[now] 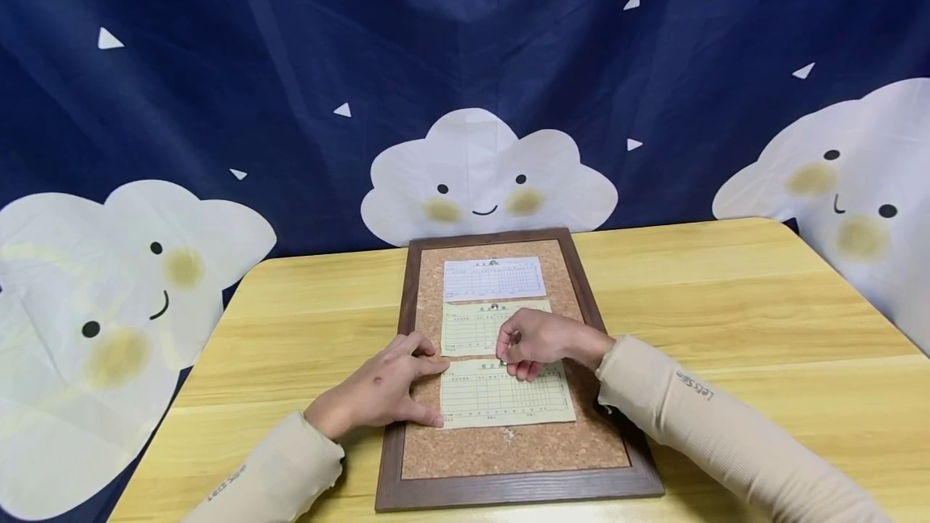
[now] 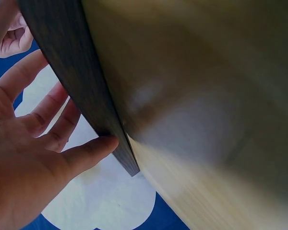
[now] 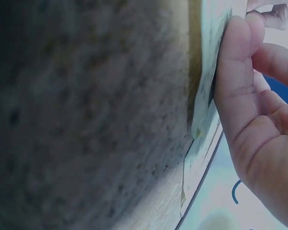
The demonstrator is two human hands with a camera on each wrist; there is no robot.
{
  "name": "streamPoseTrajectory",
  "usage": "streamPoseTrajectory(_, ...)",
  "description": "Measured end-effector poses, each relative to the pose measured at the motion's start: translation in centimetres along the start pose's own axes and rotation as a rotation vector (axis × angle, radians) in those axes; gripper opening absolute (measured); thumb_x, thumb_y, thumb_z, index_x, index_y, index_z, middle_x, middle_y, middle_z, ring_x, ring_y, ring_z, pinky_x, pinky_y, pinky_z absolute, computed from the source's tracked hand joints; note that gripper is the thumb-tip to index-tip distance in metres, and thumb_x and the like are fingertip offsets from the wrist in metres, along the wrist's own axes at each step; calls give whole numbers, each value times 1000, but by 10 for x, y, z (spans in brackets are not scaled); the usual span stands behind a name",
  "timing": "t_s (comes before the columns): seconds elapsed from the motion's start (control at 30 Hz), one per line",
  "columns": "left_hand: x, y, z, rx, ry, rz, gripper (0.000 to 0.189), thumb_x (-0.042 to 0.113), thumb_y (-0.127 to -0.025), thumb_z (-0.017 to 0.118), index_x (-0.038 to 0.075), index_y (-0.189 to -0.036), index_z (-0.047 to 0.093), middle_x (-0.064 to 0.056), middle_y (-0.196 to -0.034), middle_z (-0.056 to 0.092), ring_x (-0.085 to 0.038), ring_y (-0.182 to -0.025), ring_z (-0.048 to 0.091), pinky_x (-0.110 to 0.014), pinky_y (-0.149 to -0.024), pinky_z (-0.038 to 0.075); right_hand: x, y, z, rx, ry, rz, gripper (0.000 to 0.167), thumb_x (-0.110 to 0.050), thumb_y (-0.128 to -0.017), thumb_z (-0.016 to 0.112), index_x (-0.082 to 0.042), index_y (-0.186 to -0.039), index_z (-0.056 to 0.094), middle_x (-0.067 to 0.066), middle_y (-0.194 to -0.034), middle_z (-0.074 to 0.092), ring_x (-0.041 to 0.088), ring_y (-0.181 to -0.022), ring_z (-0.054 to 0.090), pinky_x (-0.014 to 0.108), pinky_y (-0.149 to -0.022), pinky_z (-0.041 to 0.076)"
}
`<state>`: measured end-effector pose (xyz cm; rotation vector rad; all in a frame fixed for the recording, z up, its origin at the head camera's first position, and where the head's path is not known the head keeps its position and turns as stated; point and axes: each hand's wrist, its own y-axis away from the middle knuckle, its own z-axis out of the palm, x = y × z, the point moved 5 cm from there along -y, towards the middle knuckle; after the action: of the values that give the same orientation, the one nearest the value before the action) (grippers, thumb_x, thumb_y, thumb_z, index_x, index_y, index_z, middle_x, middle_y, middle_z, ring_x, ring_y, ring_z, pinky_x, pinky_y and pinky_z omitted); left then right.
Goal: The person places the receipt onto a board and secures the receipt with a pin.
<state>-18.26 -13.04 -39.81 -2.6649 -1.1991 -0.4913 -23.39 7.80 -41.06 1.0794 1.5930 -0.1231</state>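
A framed cork board (image 1: 465, 454) lies on the table with three printed slips in a column. The top slip (image 1: 465, 281) is white; the middle slip (image 1: 461, 333) and the lowest slip (image 1: 475, 398) are pale yellow-green. My right hand (image 1: 534, 341) pinches a small push pin (image 1: 501, 362) at the top edge of the lowest slip; its tip is hidden. My left hand (image 1: 385, 386) reaches over the frame's left side, with spread fingers touching the lowest slip's left edge. In the left wrist view, the left fingers (image 2: 53, 110) lie along the dark wooden frame (image 2: 77, 62).
One pin (image 1: 494, 262) sits at the top of the white slip, another pin (image 1: 495, 307) on the middle slip. Small shiny bits (image 1: 508, 433) lie on the cork below the lowest slip. A dark blue cloth (image 1: 305, 39) with clouds hangs behind the wooden table (image 1: 690, 289).
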Motion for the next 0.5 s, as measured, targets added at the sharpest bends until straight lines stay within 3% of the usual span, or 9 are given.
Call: streamPoseTrajectory(0.5, 1, 0, 0, -7, -3, -1, 74, 47, -71, 88, 7, -130, 68, -6, -124, 53, -21, -114, 48, -41, -98, 45, -2, 1, 0, 28, 29, -12, 11, 4, -97, 59, 1, -87, 63, 9, -67, 63, 13, -54, 58, 28, -54, 55)
